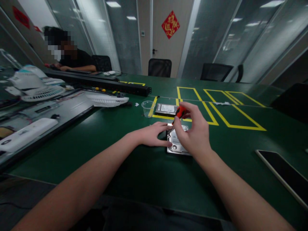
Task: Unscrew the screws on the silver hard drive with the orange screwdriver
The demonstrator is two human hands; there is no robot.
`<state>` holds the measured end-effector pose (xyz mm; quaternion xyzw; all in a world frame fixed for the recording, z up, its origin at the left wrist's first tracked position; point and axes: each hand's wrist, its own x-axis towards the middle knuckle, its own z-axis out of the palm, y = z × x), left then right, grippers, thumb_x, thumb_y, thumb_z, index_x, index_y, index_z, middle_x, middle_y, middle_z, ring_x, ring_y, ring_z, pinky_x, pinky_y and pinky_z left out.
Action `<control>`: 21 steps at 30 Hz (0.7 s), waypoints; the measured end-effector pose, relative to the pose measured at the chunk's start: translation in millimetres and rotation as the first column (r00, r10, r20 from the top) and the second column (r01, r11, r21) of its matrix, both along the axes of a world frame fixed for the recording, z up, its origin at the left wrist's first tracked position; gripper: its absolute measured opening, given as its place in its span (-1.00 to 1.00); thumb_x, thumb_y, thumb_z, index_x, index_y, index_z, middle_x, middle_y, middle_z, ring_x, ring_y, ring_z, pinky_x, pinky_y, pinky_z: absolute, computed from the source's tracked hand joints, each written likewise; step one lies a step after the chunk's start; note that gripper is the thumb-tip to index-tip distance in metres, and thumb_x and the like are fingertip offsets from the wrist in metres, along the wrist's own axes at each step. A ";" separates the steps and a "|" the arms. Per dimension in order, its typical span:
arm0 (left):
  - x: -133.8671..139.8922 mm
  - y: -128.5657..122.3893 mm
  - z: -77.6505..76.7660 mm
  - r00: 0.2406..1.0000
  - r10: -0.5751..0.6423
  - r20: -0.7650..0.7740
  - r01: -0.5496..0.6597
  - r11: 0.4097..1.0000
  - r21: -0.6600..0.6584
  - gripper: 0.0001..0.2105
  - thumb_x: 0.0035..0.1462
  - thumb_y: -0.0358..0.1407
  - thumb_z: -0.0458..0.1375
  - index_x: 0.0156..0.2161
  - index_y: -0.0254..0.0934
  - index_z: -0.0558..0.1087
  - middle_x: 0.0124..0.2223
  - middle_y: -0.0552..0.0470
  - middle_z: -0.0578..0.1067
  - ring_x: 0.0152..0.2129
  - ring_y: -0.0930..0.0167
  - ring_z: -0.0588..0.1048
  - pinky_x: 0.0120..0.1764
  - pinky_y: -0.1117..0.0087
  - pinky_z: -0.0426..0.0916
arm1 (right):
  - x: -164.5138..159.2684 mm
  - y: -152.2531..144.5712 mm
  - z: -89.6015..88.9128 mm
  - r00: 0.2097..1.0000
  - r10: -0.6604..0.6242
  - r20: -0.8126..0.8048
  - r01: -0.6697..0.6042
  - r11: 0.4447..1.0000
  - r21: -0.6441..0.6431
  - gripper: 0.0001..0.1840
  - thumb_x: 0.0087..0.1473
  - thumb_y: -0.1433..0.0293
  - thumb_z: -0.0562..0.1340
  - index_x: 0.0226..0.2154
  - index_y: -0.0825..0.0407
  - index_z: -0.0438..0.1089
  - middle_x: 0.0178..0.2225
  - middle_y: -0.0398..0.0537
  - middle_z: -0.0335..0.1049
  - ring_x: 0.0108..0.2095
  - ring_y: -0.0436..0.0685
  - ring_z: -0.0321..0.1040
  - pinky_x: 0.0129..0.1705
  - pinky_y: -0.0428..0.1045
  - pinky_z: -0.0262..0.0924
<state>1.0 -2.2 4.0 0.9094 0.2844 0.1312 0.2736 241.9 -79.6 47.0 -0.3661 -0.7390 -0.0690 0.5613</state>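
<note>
A silver hard drive point(175, 148) lies on the green table in front of me, its right part hidden under my right hand. My left hand point(154, 134) rests at the drive's left side, thumb and fingers spread apart and their tips touching it. My right hand point(193, 128) is closed around a screwdriver point(180, 112) with a red and black handle. The screwdriver is tilted, its thin shaft pointing down to the drive's upper left area, between the left thumb and fingers. Its exact contact point is too small to make out.
Behind the drive lie a second hard drive point(166, 109) and a clear plastic cup point(148, 109). Yellow tape rectangles point(245, 127) mark the table. A phone point(284, 173) lies at right. Fan parts point(108, 99) and a long black bar point(103, 84) occupy the left, where another person point(79, 59) sits.
</note>
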 end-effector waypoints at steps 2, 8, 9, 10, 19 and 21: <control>0.0 -0.3 0.4 1.000 -0.001 -0.003 0.001 1.000 -0.007 -0.01 0.50 0.40 0.50 0.78 -0.02 0.44 0.85 -0.28 0.38 0.81 -0.24 0.31 0.81 -0.37 0.23 | 0.7 -0.4 -0.2 1.000 -0.003 -0.008 0.003 1.000 0.016 -0.44 0.42 0.44 0.37 0.40 -0.17 0.53 0.16 0.06 0.76 0.03 0.37 0.73 0.10 0.35 0.78; -0.3 0.2 -0.5 1.000 -0.006 0.006 0.006 1.000 -0.004 -0.01 0.50 0.42 0.49 0.78 0.01 0.44 0.85 -0.23 0.39 0.82 -0.21 0.28 0.83 -0.34 0.20 | 0.8 -1.5 0.3 1.000 0.012 -0.016 -0.012 1.000 0.004 -0.40 0.39 0.46 0.37 0.41 -0.18 0.55 0.19 0.10 0.73 0.11 0.40 0.73 0.14 0.36 0.80; -0.1 0.2 -0.5 1.000 -0.009 0.007 0.009 1.000 0.001 -0.01 0.50 0.42 0.49 0.78 0.01 0.44 0.84 -0.23 0.39 0.82 -0.20 0.29 0.83 -0.31 0.21 | 0.5 -1.4 0.3 1.000 0.014 -0.022 -0.014 1.000 0.014 -0.42 0.41 0.45 0.37 0.41 -0.18 0.56 0.22 0.12 0.71 0.12 0.40 0.73 0.15 0.36 0.81; 0.1 0.1 -0.5 1.000 -0.009 0.004 0.009 1.000 0.005 -0.01 0.50 0.42 0.48 0.78 0.00 0.44 0.84 -0.24 0.39 0.81 -0.19 0.31 0.82 -0.29 0.23 | 0.2 -1.1 0.2 0.999 0.013 -0.029 -0.013 1.000 0.023 -0.45 0.44 0.44 0.38 0.40 -0.18 0.58 0.24 0.14 0.70 0.13 0.39 0.72 0.15 0.35 0.81; 0.5 1.4 -1.1 1.000 -0.010 -0.007 0.010 1.000 0.006 -0.01 0.51 0.44 0.45 0.76 -0.05 0.46 0.83 -0.30 0.41 0.81 -0.25 0.30 0.80 -0.37 0.23 | 2.6 0.1 -0.8 0.998 -0.042 -0.036 0.042 0.999 -0.011 -0.58 0.49 0.34 0.48 0.32 -0.21 0.64 0.14 0.05 0.66 -0.02 0.31 0.68 0.06 0.30 0.81; 0.1 1.5 -1.1 1.000 -0.003 -0.013 0.003 1.000 0.002 -0.01 0.50 0.46 0.45 0.76 -0.04 0.46 0.83 -0.29 0.41 0.81 -0.24 0.30 0.81 -0.36 0.22 | 1.1 0.1 0.0 0.999 -0.038 -0.032 0.038 0.999 0.000 -0.58 0.50 0.36 0.45 0.33 -0.19 0.64 0.13 0.06 0.69 0.01 0.33 0.70 0.08 0.31 0.81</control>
